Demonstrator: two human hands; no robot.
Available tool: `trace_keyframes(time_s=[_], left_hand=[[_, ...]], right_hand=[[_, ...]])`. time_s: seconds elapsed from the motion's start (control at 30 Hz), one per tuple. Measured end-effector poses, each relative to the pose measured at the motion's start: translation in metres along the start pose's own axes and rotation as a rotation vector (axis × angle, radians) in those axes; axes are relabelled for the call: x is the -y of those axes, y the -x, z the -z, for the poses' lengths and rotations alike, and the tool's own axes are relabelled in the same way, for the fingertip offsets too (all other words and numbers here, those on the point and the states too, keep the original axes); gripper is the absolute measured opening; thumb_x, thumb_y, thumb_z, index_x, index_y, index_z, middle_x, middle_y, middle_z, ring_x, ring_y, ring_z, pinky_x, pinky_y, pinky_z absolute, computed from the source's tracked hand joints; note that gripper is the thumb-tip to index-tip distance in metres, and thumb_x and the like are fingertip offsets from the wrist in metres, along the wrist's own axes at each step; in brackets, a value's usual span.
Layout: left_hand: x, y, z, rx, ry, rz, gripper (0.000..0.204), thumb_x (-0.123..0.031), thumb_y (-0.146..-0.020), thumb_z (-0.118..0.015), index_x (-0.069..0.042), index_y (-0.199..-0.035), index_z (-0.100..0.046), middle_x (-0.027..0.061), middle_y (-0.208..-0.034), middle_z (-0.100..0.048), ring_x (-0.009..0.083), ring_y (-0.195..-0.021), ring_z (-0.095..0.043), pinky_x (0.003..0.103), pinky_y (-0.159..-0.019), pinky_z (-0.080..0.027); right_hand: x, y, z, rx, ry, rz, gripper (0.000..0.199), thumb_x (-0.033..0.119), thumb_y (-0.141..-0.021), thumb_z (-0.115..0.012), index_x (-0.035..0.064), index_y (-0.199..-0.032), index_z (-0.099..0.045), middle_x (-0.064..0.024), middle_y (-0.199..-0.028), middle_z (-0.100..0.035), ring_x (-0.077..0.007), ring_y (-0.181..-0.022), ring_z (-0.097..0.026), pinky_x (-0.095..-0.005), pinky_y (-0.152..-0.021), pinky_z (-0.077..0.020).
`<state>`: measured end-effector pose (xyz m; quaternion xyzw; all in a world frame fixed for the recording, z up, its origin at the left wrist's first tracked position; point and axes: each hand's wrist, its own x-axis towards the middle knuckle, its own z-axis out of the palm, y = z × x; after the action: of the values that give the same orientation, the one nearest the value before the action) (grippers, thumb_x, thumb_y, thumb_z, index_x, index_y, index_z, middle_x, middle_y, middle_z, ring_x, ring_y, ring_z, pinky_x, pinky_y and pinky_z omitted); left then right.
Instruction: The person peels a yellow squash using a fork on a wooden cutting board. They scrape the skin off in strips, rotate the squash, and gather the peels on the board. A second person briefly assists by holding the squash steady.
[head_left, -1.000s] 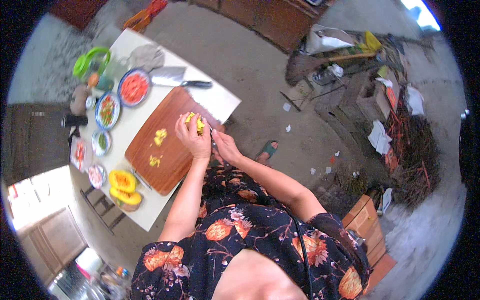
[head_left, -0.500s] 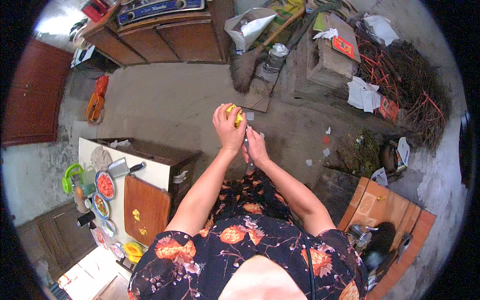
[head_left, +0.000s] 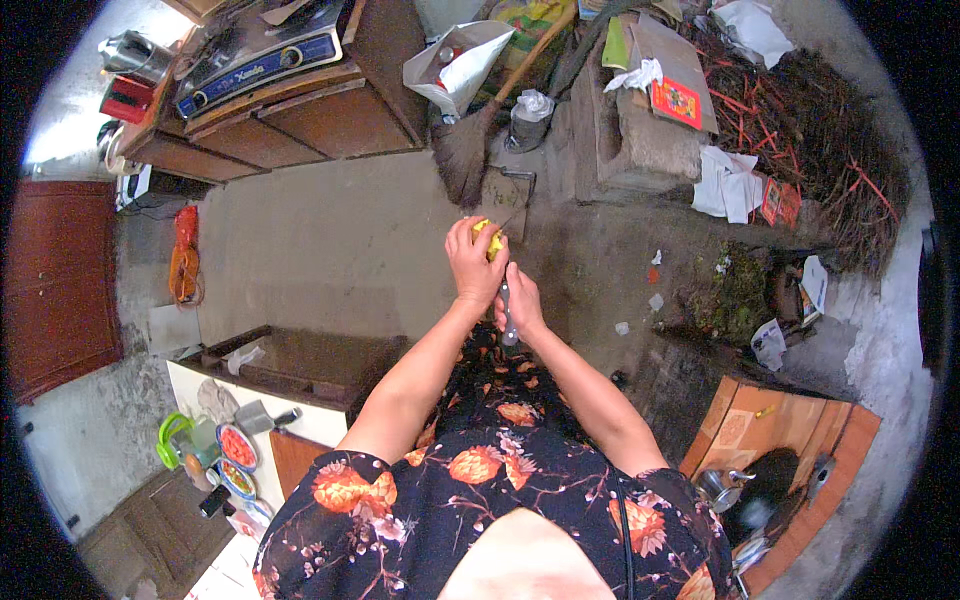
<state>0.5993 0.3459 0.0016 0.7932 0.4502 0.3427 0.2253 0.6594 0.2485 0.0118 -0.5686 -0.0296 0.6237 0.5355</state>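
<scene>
In front of my body, above the floor, my left hand (head_left: 472, 268) grips a lumpy yellow piece of food (head_left: 494, 243), its fingers curled over the top. What kind of food it is I cannot make out. My right hand (head_left: 525, 302) is closed around a knife (head_left: 509, 322) with a dark riveted handle pointing back toward me. The thin blade runs up beside the yellow piece and is mostly hidden by the fingers. Both hands are close together, the right one slightly lower.
To the left, a white-topped cabinet (head_left: 312, 420) bears a cleaver (head_left: 256, 417), a dish of red pieces (head_left: 237, 447) and a wooden board (head_left: 292, 460). Ahead are a gas stove (head_left: 265, 72), a broom (head_left: 463, 155) and a white bag (head_left: 459, 70). Bundled twigs (head_left: 845, 150) lie far right.
The view has shifted, so the cabinet with the board sits lower and is partly out of sight. My hands still hold the knife and the yellow piece, and more of the knife handle shows.
</scene>
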Motion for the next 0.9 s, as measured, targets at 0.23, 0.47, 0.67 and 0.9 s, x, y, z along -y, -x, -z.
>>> trace_keyframes(time_s=[0.23,0.47,0.67,0.9], left_hand=[[0.048,-0.042,-0.043,0.123,0.007,0.049,0.024,-0.019,-0.076,-0.071,-0.010,-0.098,-0.065,0.0104,-0.116,-0.056,0.0337,-0.113,-0.049,0.046,-0.097,-0.038],[0.129,-0.049,-0.149,0.264,0.065,0.103,0.031,-0.021,-0.076,-0.071,-0.010,-0.104,-0.066,0.0116,-0.115,-0.057,0.0342,-0.112,-0.049,0.045,-0.096,-0.040],[0.217,-0.028,-0.272,0.318,0.272,0.277,0.031,-0.021,-0.078,-0.072,-0.008,-0.105,-0.066,0.0156,-0.115,-0.056,0.0356,-0.108,-0.052,0.043,-0.094,-0.043],[0.309,-0.019,-0.363,0.488,0.820,0.870,0.058,-0.042,-0.086,-0.065,-0.004,-0.128,-0.054,0.0169,-0.134,-0.049,0.0291,-0.125,-0.046,0.039,-0.104,-0.037]], right_hand=[[0.017,-0.066,-0.008,-0.059,-0.022,-0.062,0.047,0.053,-0.101,-0.035,0.0094,-0.088,-0.045,-0.0023,-0.054,-0.045,-0.0141,-0.035,-0.043,-0.0295,-0.031,-0.0376],[-0.011,-0.171,0.025,-0.194,-0.048,-0.138,0.043,0.050,-0.101,-0.037,0.0099,-0.090,-0.046,-0.0018,-0.055,-0.046,-0.0139,-0.037,-0.045,-0.0306,-0.034,-0.0396],[-0.071,-0.288,0.085,-0.254,0.182,-0.039,0.036,0.045,-0.101,-0.042,0.0094,-0.092,-0.046,-0.0019,-0.061,-0.048,-0.0144,-0.042,-0.049,-0.0321,-0.038,-0.0430],[-0.103,-0.375,0.141,-0.239,0.101,-0.118,0.025,0.033,-0.098,-0.052,0.0089,-0.101,-0.046,-0.0041,-0.070,-0.049,-0.0167,-0.049,-0.050,-0.0349,-0.041,-0.0441]])
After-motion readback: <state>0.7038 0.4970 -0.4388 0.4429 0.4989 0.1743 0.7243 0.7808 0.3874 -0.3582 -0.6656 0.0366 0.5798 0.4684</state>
